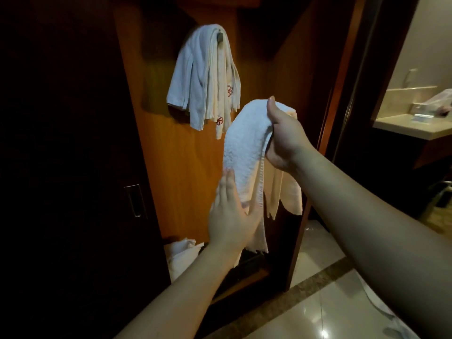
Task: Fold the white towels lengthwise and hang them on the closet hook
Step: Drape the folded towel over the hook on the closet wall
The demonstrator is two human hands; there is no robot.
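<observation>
Head view, exchange between two annotators.

**A:** Where is the towel in hand, and how is it held?

**B:** The white towel point(247, 152) is draped over the right hand point(283, 135), thumb up on its top fold and fingers curled under, so it is gripped at its highest point. Its two halves hang down in front of the open closet's back panel point(156, 133), below and right of the hook point(219, 36). The left hand point(230, 216) lies flat and wide against the lower hanging part, fingers straight, pressing and not pinching.

**A:** Texture and shape?

**B:** Looped terry, thick and fluffy, with a stitched hem along one long edge and uneven corners at the bottom. The hung towels point(205, 79) already on the hook are thinner, in narrow pleat-like folds, two bearing red flower embroidery.

**A:** Handling?

**B:** Judged soft, light and limp: it will sag wherever unsupported and cannot break. The sensible hold is the top fold, so both halves balance across the hook. With the hook already crowded, slipping off is the likely risk.

**A:** Surroundings?

**B:** Glossy wood panelling, more white cloth point(182, 255) at the closet's bottom left corner, polished floor tiles point(325, 302).
</observation>
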